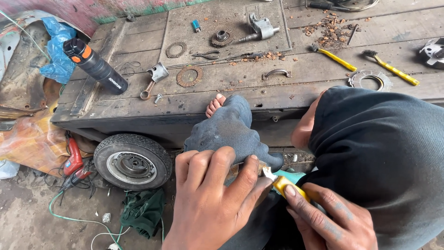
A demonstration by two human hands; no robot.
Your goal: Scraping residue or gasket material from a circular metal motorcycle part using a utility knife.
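Gripping a flat, brownish part (240, 167) against the knee, the left hand (210, 199) had its fingers curled over the top edge and its thumb pressed along the near side; most of the part was hidden under the fingers, so its exact kind could not be told. The right hand (330, 220) was closed around a yellow-handled utility knife (283, 183), index finger laid along the handle, and the short metal blade tip touched the part just beside the left thumb. Both hands worked low in the view, over the person's dark trousers, with one bare foot (215, 105) propped against the edge of the wooden workbench (138, 104).

On the bench lay two round friction discs (189, 76), a small piston with its connecting rod (155, 78), a sprocket gear (222, 38), a grey metal housing (261, 28), and a black bottle with an orange band (95, 65) on its side. Farther right were two yellow-handled wire brushes (335, 58) and a flat metal ring (370, 79). Below the bench a small rubber wheel (132, 161) lay on the concrete floor, near a red power tool (74, 159) and a crumpled green cloth (143, 210).
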